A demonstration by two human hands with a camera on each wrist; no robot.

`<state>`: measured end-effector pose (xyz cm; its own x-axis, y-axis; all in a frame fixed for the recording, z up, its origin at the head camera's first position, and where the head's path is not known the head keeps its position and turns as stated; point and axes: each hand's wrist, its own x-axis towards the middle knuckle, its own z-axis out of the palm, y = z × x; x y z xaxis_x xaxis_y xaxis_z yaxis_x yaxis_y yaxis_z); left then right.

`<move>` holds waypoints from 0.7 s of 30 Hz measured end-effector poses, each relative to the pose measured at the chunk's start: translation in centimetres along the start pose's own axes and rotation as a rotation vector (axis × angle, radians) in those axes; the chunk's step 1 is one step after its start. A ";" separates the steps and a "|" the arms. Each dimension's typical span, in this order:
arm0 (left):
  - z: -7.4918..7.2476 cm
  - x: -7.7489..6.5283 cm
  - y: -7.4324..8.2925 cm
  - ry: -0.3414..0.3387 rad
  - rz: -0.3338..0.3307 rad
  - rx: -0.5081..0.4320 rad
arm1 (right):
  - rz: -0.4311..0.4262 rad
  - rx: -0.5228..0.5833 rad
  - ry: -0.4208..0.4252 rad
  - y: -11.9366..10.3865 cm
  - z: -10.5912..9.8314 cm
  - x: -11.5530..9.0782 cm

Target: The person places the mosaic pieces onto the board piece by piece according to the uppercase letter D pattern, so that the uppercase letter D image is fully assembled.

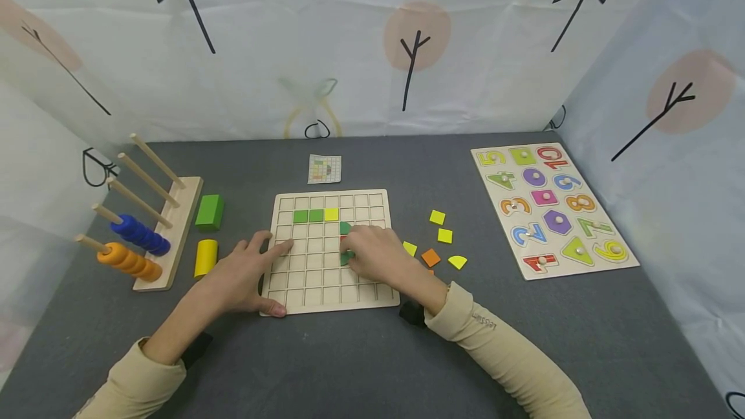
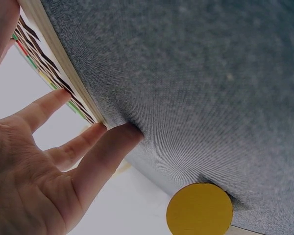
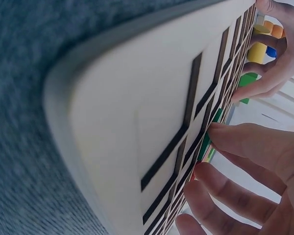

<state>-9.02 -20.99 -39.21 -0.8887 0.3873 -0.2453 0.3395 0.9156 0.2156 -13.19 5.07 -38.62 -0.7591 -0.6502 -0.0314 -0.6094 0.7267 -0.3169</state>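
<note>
Primarily, we watch for misalignment: the green piece [image 1: 346,257] lies at a cell just right of the middle of the board [image 1: 314,296]; should we press before its edges match the cell, it could ride up on a grid line and sit tilted. Crowding is a second hazard; the red piece [image 3: 192,175] lies directly beside our fingertips, so a sideways slip could dislodge it. We also judge the loose pieces at risk; the orange square [image 1: 431,257], off the board's right edge, lies just beside our right wrist, and a low sweep of the forearm could scatter it; if the left hand [image 1: 241,273] eased off, the board could skid on the worktop [image 1: 349,367].

For pose, we note the following: the left hand is spread wide, its thumb at the board's near-left corner and its fingers reaching over the left edge; it braces rather than grasps. The right hand [image 1: 372,252] is narrow, thumb and forefinger pinching the green piece from above; its other fingers curl close by; the forearm slants in past the board's near-right corner, and the hand masks several cells from the head view.
</note>
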 end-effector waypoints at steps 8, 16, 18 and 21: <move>0.0 0.0 0.0 -0.002 0.001 -0.003 | 0.006 -0.010 0.001 0.1 0.1 0.1; 0.2 0.0 -0.1 0.002 0.003 0.000 | 0.035 0.020 -0.002 0.6 -0.4 -0.4; 0.2 0.0 -0.1 0.002 0.005 -0.001 | 0.054 0.032 -0.008 0.9 -0.8 -0.6; 0.1 0.0 -0.1 -0.001 0.003 -0.004 | 0.078 0.034 -0.008 1.2 -1.2 -0.9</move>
<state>-8.99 -21.05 -39.32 -0.8876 0.3898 -0.2453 0.3407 0.9141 0.2197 -13.54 6.83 -37.82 -0.8018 -0.5941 -0.0651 -0.5405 0.7673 -0.3452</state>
